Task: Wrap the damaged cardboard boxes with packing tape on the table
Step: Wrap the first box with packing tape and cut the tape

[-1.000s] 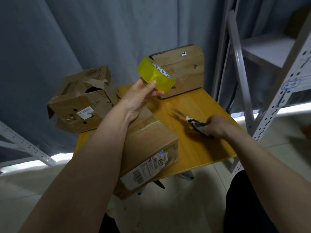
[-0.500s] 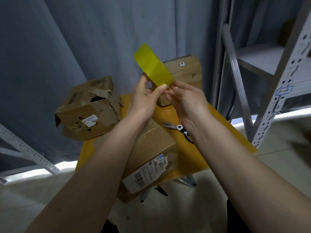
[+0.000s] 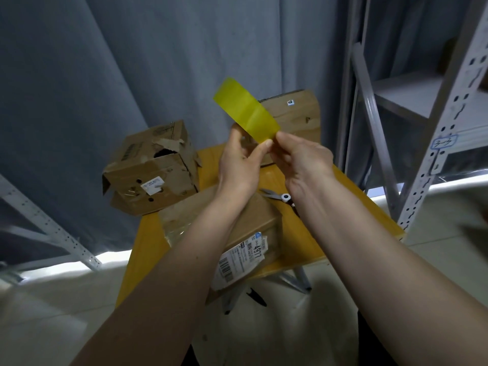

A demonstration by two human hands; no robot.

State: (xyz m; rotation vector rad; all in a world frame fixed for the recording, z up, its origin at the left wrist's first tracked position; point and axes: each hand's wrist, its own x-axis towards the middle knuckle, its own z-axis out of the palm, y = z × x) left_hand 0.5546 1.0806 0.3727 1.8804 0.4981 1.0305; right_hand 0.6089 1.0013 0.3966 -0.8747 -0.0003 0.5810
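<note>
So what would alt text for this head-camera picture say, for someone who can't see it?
Two bare hands, left hand and right hand, hold up a yellow tape roll above a small yellow table bearing three battered cardboard boxes and scissors.

Single head-worn cam, wide-angle, no 2nd view to overlap with. Looks fwd and steeply down over both bare forearms onto small yellow-orange wooden table [image 3: 314, 233]. Close in: left hand [image 3: 239, 165] and right hand [image 3: 303, 159] near frame centre, forearms filling bottom half. Faces grey fabric curtain [image 3: 132, 62] behind table; pale perforated metal shelving rack [image 3: 433, 154] at right edge, bent by lens. Light floor [image 3: 52, 313] visible bottom left, below table.
</note>
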